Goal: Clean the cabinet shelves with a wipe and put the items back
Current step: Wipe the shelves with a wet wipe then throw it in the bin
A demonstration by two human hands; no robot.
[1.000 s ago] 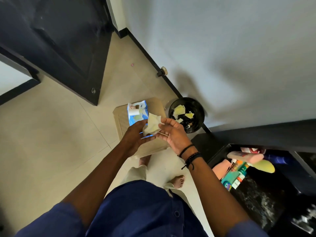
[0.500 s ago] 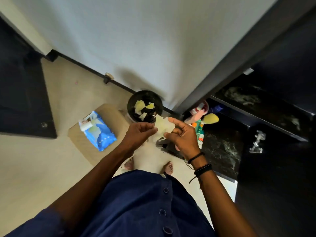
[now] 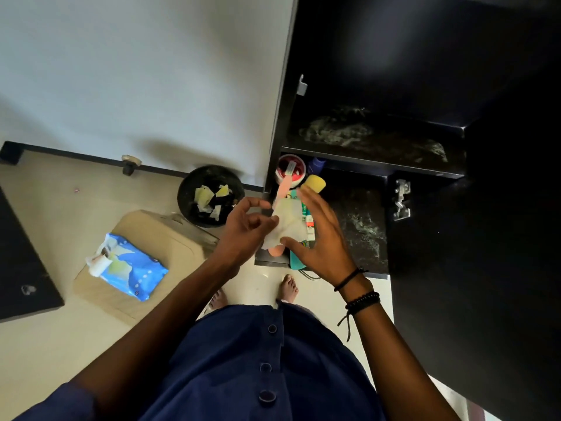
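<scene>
Holding a pale, crumpled wipe [image 3: 287,224] between both hands, the person stands at the open black cabinet [image 3: 280,110]. The left hand [image 3: 247,232] has its fingers [image 3: 268,220] curled and clamped on the wipe's left edge. The right hand [image 3: 321,241] lies behind the wipe with its fingers [image 3: 306,199] straight and spread apart, the thumb under the lower edge.

Print on the blue wipe pack [image 3: 133,268] and on the green carton [image 3: 307,215] is too small to read.

The pack lies on a beige box [image 3: 170,238] at the left, with a white sheet poking from its opening. Just beyond the box stands a round black bin [image 3: 188,192] holding yellowish scraps, close to the cabinet's left edge.

The upper shelf [image 3: 373,138] carries only grey smears. The lower shelf [image 3: 358,226] is smeared too, bare on its right side, with a pink tube [image 3: 283,189], a yellow-capped bottle [image 3: 315,183], a red tub [image 3: 291,170] and the carton crowded at its left end, behind the hands. A metal hinge [image 3: 401,199] sits on the right wall. Pale floor [image 3: 45,214] lies open to the left.
</scene>
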